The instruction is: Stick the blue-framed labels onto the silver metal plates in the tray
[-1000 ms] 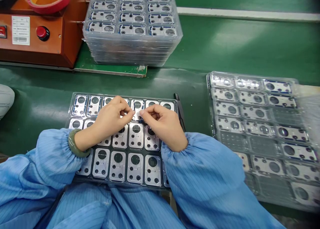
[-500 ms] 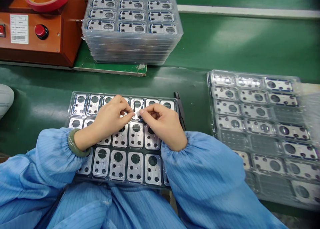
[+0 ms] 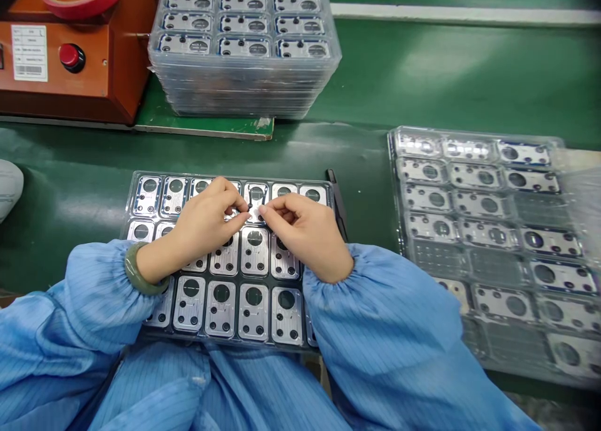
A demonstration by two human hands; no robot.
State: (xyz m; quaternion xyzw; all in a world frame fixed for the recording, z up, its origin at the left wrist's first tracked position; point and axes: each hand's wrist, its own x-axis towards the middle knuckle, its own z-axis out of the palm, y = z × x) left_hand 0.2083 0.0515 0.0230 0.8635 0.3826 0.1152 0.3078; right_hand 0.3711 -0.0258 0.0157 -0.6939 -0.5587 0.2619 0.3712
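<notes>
A plastic tray [image 3: 235,341] filled with silver rectangular plates, each with a large round hole and small black dots, lies in front of me. Over its top row, my left hand [image 3: 211,217] has thumb and forefinger pinched together. My right hand [image 3: 307,230] faces it from the right, its fingers also pinched. Between the fingertips is a silver plate [image 3: 256,196] in the top row. Anything small held in either pinch is too hidden to make out. A green bangle [image 3: 137,271] circles my left wrist.
A tall stack of filled trays [image 3: 248,83] stands at the back. Right of me lies a partly filled tray [image 3: 498,268]. An orange machine [image 3: 94,93] with pink tape [image 3: 82,8] is at the back left. A black tool [image 3: 337,199] lies beside the near tray.
The whole view has shifted slightly. Both hands keep the same pinched pose over the same plate.
</notes>
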